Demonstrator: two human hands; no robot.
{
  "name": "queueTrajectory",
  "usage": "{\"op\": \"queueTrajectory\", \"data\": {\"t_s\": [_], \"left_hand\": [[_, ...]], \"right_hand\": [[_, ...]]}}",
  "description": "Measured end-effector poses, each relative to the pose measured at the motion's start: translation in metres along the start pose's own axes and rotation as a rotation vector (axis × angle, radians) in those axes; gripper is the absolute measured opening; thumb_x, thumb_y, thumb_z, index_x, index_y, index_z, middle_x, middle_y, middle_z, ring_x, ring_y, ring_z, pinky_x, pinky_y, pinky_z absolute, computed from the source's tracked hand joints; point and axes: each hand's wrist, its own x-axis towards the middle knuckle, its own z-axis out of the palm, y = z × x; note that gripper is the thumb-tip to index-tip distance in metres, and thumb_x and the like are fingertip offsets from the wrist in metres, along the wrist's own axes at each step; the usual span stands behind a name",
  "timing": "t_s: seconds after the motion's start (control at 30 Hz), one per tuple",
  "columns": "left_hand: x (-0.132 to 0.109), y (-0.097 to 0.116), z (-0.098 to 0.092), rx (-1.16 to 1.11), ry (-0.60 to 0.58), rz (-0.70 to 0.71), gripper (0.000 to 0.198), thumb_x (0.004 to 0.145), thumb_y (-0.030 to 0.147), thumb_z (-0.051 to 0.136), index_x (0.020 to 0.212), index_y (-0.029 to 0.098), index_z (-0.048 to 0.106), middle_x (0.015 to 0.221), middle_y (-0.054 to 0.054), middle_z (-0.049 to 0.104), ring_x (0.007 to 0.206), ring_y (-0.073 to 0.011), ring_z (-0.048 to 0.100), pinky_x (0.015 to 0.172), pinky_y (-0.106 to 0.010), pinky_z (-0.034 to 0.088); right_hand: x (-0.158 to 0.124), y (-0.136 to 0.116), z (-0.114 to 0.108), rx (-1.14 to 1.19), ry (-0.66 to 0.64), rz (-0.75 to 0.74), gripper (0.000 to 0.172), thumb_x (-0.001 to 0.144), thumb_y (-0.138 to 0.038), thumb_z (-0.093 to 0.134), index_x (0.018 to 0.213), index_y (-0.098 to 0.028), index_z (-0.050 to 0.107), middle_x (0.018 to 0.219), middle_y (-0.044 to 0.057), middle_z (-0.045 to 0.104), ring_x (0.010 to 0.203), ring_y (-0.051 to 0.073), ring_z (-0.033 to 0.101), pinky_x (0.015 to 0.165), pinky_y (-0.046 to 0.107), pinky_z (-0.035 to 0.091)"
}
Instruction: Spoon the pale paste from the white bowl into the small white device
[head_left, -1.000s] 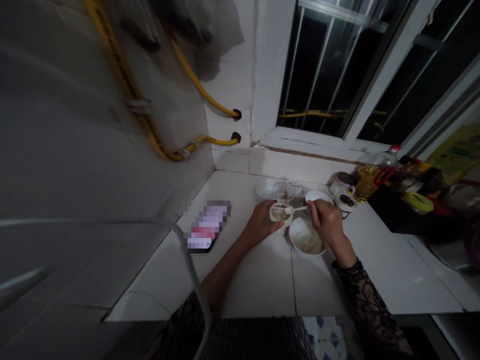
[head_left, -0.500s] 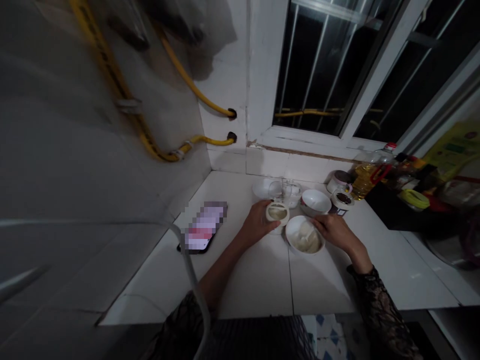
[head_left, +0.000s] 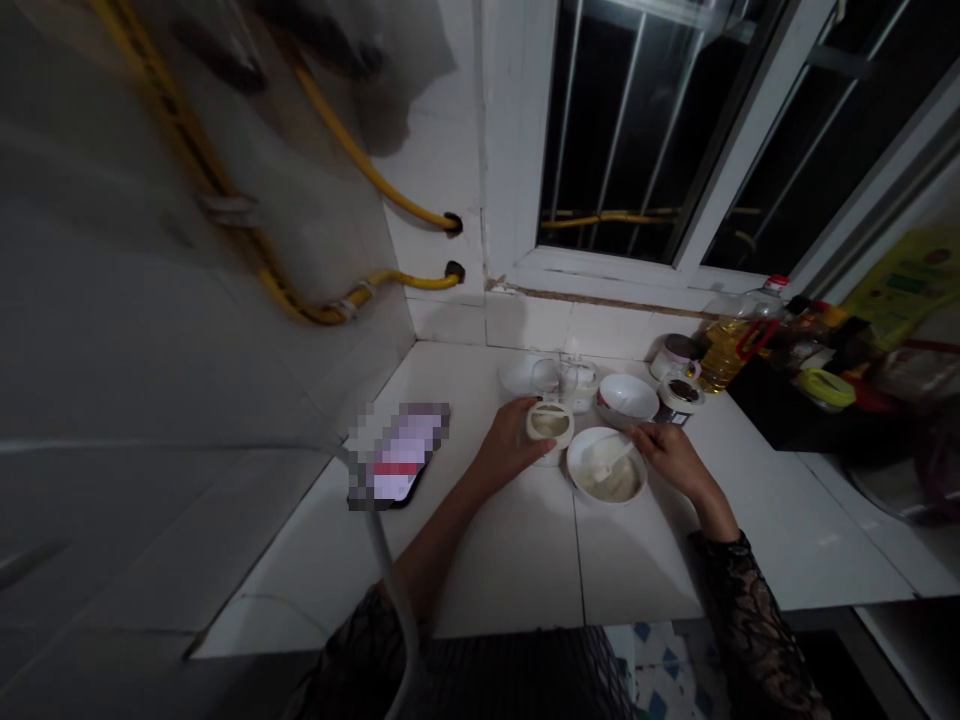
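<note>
My left hand [head_left: 511,440] is wrapped round a small white jar [head_left: 550,425], whose open top shows a pale content. Just right of the jar stands a white bowl [head_left: 581,450] with a pale, whitish substance [head_left: 619,482] in it. The fingers of my right hand [head_left: 670,457] are closed on the handle of a white spoon [head_left: 613,457] at the bowl's right rim. Its head is inside the bowl, over the pale substance. Behind, a second white bowl [head_left: 628,396] stands close to a jar with dark contents [head_left: 682,395].
A phone [head_left: 405,455] lies to the left on the tiled counter [head_left: 517,560]. Clear glassware [head_left: 553,376] stands near the wall. At the right are an oil bottle [head_left: 726,350] and a black box [head_left: 780,415]. A grey cable [head_left: 390,580] hangs in front of my left arm.
In the bowl, the spoon has shifted, and more of its white length now shows above the pale substance. My left hand still holds the jar. The whole view has shifted slightly.
</note>
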Motion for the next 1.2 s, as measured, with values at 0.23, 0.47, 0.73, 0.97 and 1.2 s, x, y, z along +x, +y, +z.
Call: {"op": "queueTrajectory", "data": {"t_s": [0.23,0.47,0.73,0.97,1.2], "left_hand": [[0.001,0.003,-0.002,0.004,-0.004,0.011,0.058,0.073,0.039,0.074,0.123,0.022,0.050,0.131,-0.011,0.055,0.127,-0.0279,0.050,0.108,-0.046,0.040],[0.001,0.003,-0.001,-0.017,-0.010,-0.019,0.058,0.073,0.040,0.074,0.123,0.023,0.050,0.131,-0.010,0.055,0.127,-0.0279,0.050,0.109,-0.047,0.039],[0.000,0.004,-0.002,-0.054,-0.022,-0.031,0.060,0.073,0.040,0.074,0.125,0.023,0.050,0.132,-0.011,0.054,0.127,-0.0281,0.049,0.109,-0.048,0.038],[0.001,0.003,-0.001,-0.042,-0.013,-0.018,0.060,0.072,0.039,0.075,0.124,0.022,0.051,0.132,-0.012,0.054,0.127,-0.0284,0.050,0.109,-0.048,0.038],[0.001,0.000,0.001,-0.018,0.004,0.037,0.059,0.072,0.038,0.075,0.124,0.023,0.051,0.130,-0.009,0.056,0.126,-0.0281,0.051,0.108,-0.047,0.040]], "right_hand": [[0.002,0.009,0.005,0.068,0.028,0.089,0.050,0.084,-0.061,0.037,0.053,-0.022,0.041,0.048,-0.002,0.041,0.050,0.013,0.040,0.049,0.024,0.029],[0.004,0.015,0.007,0.173,0.045,0.144,0.056,0.079,-0.070,0.041,0.050,-0.022,0.038,0.046,-0.003,0.036,0.048,0.011,0.034,0.046,0.024,0.027],[0.009,0.017,0.008,0.351,0.080,0.264,0.058,0.072,-0.075,0.047,0.048,-0.023,0.039,0.042,-0.005,0.033,0.041,0.009,0.027,0.041,0.024,0.022],[0.026,-0.018,0.004,0.181,0.338,0.074,0.056,0.085,-0.067,0.037,0.052,-0.022,0.040,0.045,-0.004,0.037,0.045,0.011,0.034,0.046,0.025,0.027],[0.029,-0.066,0.031,-0.358,0.420,-0.366,0.047,0.100,-0.039,0.031,0.065,-0.019,0.055,0.059,0.004,0.058,0.052,0.013,0.048,0.055,0.026,0.031]]}}
